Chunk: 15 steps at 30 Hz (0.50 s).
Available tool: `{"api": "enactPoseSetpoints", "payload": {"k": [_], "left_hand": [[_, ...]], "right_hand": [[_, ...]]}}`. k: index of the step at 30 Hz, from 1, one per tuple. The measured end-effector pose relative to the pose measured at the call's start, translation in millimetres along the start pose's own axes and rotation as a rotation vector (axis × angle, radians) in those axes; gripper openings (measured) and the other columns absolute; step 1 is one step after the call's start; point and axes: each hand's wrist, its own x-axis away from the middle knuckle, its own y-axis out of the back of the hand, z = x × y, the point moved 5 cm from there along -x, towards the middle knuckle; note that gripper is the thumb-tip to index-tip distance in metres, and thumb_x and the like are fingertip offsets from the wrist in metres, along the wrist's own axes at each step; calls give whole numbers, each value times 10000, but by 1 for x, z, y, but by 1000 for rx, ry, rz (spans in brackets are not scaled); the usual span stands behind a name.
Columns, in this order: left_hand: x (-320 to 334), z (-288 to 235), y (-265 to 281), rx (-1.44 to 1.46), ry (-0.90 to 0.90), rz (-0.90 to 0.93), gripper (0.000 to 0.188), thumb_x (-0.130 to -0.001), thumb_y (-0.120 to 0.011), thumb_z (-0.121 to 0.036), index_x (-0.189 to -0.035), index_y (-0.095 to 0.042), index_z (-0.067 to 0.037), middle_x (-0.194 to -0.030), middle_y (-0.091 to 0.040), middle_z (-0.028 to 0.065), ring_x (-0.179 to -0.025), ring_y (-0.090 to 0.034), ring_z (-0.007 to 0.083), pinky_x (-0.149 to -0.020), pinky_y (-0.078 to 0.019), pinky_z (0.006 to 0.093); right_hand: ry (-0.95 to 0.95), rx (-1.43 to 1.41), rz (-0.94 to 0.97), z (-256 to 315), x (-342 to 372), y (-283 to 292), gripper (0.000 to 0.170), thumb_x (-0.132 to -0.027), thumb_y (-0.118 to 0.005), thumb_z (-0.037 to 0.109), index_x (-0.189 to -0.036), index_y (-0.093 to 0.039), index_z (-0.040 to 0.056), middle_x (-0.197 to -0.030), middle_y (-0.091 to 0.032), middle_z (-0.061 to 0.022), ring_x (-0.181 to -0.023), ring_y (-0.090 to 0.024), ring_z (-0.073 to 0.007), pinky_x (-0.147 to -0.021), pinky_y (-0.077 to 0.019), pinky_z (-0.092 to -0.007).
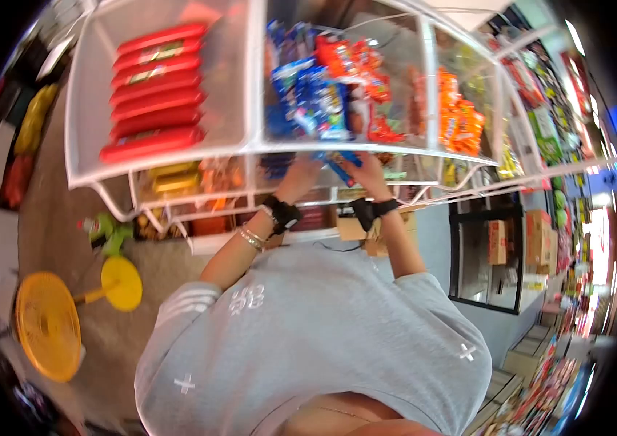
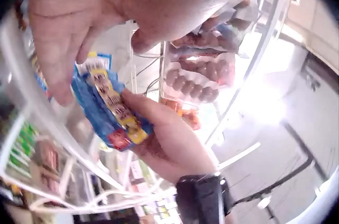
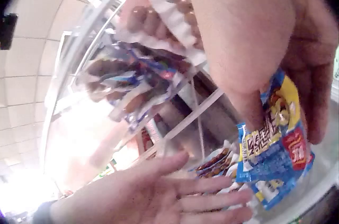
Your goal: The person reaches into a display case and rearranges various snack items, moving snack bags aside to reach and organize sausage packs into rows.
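My right hand (image 1: 371, 176) grips a small blue and yellow snack packet (image 3: 280, 152), thumb on its printed face in the right wrist view. Close by is my left hand (image 1: 301, 178), its fingers extended beside the packet in that view and holding nothing. Both hands are at the front edge of a white-framed rack (image 1: 366, 149), just below a bin of blue packets (image 1: 319, 102) and red-orange packets (image 1: 355, 65). Clear packs of brown, rounded pieces (image 2: 193, 78) show beyond the hands in the left wrist view.
Red packages (image 1: 155, 87) are stacked in the rack's left bin, orange packets (image 1: 457, 112) in the right one. A lower tier holds yellow packs (image 1: 175, 179). A yellow round stool (image 1: 48, 327) stands on the floor at left; cardboard boxes (image 1: 537, 236) are on the right.
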Motion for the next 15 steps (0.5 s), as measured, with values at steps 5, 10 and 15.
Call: {"api": "enactPoseSetpoints", "payload": {"k": [5,10,15], "left_hand": [[-36,-39,-33,267,-108,86,361,-932,-538,-328,-1149,-493,-43,-932,-574,28,-783,-525,79,-677,-438,224],[7,13,16,239,-170,-177,375,-832,-617,-177,-1129,-478,4,-772,-584,57,-663,-556,135,-580,-462,270],[23,0,7,-247,-301,-453,483,-838,-565,-315,-1158,-468,34,-1071,-517,250,-956,-577,356,-827,-469,415]], "right_hand": [[313,-250,81,-12,2,10,323,-918,-539,225,-1157,-545,8,-899,-627,-141,-841,-607,-230,-764,-464,-311],[17,-612,59,-18,4,-46,248,-924,-549,222,-1052,-586,14,-980,-618,-54,-846,-574,-121,-745,-465,-274],[-353,-1136,510,2,3,-75,295,-909,-590,214,-1137,-560,29,-1096,-615,-92,-983,-587,-206,-867,-459,-361]]}}
